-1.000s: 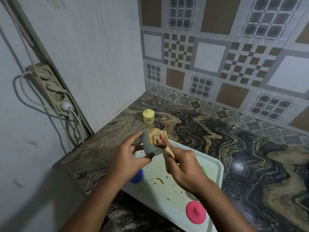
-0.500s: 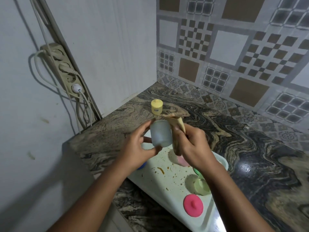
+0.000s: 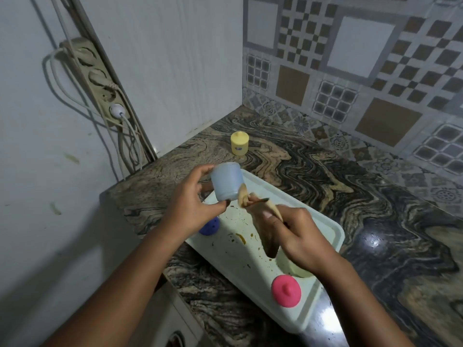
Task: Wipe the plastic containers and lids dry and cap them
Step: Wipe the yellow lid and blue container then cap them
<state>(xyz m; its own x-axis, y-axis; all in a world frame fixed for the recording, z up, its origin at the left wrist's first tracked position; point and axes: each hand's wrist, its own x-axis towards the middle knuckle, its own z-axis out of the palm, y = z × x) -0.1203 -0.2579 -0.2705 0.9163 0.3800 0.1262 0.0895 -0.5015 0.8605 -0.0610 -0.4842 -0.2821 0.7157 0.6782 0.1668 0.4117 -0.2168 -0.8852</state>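
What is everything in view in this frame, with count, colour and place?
container: 1, translucent pale blue, held above the tray's far end
cloth: 1, tan, against the container's lower edge
yellow container: 1, yellow, capped, on the countertop beyond the tray
pink lid: 1, pink, near end of the tray
blue lid: 1, blue, at the tray's left edge, partly behind the left hand
tray: 1, pale, stained, on the countertop
countertop: 1, dark and tan marbling
power strip: 1, beige, left wall, one white plug in it
left hand: 1, grips the container
right hand: 1, fingers curled round the cloth
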